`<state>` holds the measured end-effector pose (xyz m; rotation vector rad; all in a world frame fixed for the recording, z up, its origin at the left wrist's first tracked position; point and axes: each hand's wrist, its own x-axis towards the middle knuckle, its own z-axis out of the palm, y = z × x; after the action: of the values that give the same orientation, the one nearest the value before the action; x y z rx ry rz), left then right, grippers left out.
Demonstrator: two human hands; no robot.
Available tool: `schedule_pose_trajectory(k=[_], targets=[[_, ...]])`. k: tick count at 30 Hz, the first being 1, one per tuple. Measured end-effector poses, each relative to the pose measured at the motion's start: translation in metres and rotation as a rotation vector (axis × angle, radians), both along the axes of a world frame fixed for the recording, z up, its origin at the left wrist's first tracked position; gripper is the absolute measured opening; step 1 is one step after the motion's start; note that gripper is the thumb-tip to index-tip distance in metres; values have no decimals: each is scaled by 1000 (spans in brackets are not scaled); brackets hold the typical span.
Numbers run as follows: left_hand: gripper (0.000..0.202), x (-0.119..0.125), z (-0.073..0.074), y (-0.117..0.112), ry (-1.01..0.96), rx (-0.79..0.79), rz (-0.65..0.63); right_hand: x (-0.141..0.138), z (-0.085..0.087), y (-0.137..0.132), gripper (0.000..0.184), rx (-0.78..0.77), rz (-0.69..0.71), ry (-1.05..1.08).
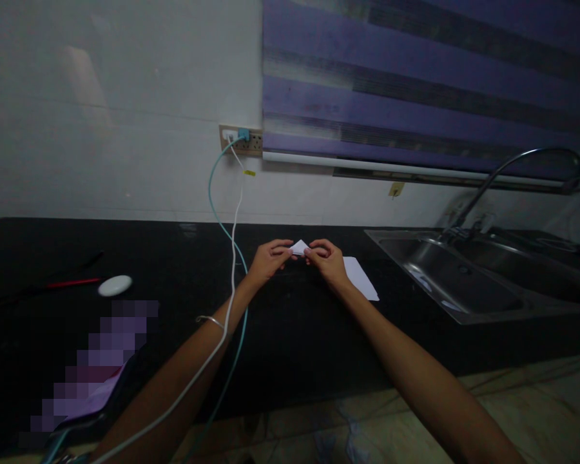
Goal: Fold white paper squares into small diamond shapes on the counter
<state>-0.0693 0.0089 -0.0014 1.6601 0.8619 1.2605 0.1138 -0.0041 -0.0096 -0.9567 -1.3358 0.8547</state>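
A small piece of folded white paper [299, 247], with a pointed top, is held up just over the dark countertop. My left hand [269, 260] pinches its left side between thumb and fingers. On the other side, my right hand [327, 258] grips the right corner the same way. Beside my right wrist lies a stack of white paper sheets [361, 278], partly covered by that hand and forearm. The fingertips hide the lower corners of the folded piece.
A steel double sink [444, 277] with a curved faucet [507, 161] is at the right. White and teal cables [233, 258] run from a wall socket [251, 143] across my left forearm. At the left are a white oval object [115, 285], a red pen-like stick [75, 282] and a blurred-out screen [94, 393].
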Motion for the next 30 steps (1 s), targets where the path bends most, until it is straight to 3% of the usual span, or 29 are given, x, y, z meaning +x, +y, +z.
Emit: schedule_pose_trajectory(k=[4, 8, 12, 24, 30], targets=[[34, 4, -3, 0, 23, -36, -75, 0, 0, -1, 37, 6, -4, -22], [34, 6, -5, -1, 144, 35, -177, -2, -1, -2, 35, -11, 41, -61], [38, 5, -4, -3, 164, 90, -182, -5, -2, -2, 33, 5, 71, -65], [40, 3, -3, -3, 184, 11, -209, -3, -4, -1, 33, -27, 68, -83], [46, 2, -10, 4, 171, -57, -250, -3, -4, -1, 32, -2, 53, -121]])
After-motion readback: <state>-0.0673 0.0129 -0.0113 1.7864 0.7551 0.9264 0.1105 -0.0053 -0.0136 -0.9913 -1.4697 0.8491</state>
